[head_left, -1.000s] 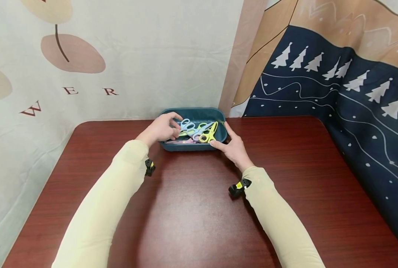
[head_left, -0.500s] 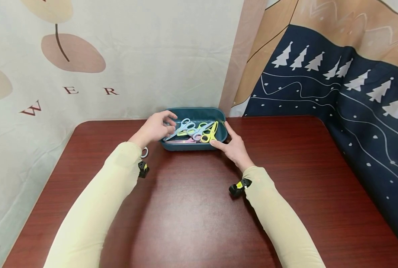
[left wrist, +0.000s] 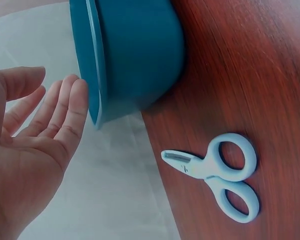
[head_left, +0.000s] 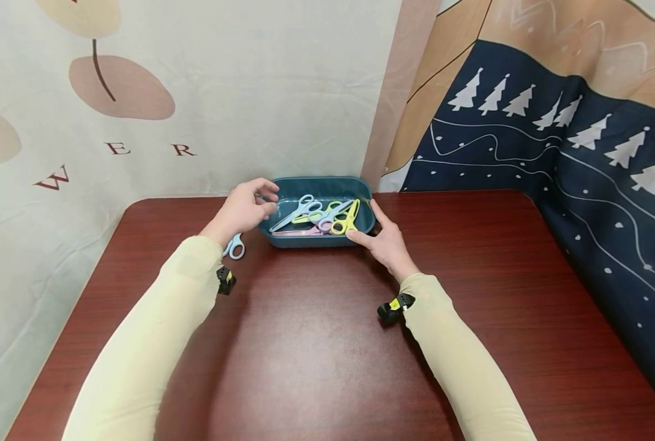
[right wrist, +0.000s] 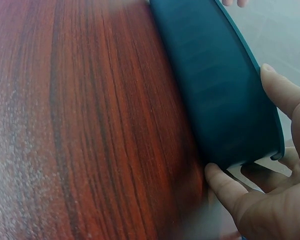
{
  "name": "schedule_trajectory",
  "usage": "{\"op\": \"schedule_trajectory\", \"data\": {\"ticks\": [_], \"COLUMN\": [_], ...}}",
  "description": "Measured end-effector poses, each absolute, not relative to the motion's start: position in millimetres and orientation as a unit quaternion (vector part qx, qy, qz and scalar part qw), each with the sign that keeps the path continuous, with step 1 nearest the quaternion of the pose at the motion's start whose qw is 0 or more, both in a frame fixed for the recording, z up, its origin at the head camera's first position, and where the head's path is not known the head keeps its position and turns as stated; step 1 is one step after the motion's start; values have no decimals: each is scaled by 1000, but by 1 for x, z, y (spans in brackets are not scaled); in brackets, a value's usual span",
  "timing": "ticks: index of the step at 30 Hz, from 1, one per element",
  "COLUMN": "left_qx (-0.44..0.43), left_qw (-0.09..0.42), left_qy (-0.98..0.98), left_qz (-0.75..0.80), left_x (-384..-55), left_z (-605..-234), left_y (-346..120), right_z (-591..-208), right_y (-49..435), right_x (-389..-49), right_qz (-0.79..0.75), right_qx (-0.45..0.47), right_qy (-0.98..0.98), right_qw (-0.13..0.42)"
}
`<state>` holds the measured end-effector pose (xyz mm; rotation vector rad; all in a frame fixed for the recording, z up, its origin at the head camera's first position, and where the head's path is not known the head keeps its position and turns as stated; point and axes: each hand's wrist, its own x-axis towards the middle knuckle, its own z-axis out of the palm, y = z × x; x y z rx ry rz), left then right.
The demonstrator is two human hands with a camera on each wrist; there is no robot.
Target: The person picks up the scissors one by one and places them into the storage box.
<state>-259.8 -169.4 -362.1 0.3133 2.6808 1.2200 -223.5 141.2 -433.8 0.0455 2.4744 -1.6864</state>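
Note:
A dark teal plastic bin [head_left: 316, 241] stands at the table's back edge, holding several pairs of scissors in blue, yellow, green and pink. My left hand [head_left: 245, 208] hovers at the bin's left end, fingers loosely bent and nothing in them; in the left wrist view its fingertips overlap the rim. Below that hand, a small pair of light blue scissors [left wrist: 215, 172] lies on the table, partly hidden by the sleeve in the head view. My right hand [head_left: 385, 242] grips the bin's right front corner, thumb on the rim and fingers round the end.
The reddish-brown wooden table [head_left: 305, 343] stretches toward me and to both sides. A pale printed cloth [head_left: 250, 92] hangs right behind the bin, and a navy cloth [head_left: 487, 147] with white trees hangs at the right.
My left hand has drawn leftward out of the bin to its left end, bringing the blue scissors on the table into view beneath it. The right hand and bin have stayed put.

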Motion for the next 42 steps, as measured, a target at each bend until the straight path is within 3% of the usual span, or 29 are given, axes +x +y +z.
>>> {"op": "schedule_trajectory", "data": {"ticks": [24, 42], "left_qx": [62, 47], "left_qw": [64, 84], "left_qy": [921, 936], "left_qz": [378, 338], "left_x": [-252, -249], "left_z": [-369, -384], "left_y": [-200, -225], "right_z": [-436, -437], "right_y": [142, 143], "right_x": [-225, -224], "right_qz": [-557, -557], "right_qx": [16, 10], "right_qy": [827, 827], "right_qw": [74, 68]}}
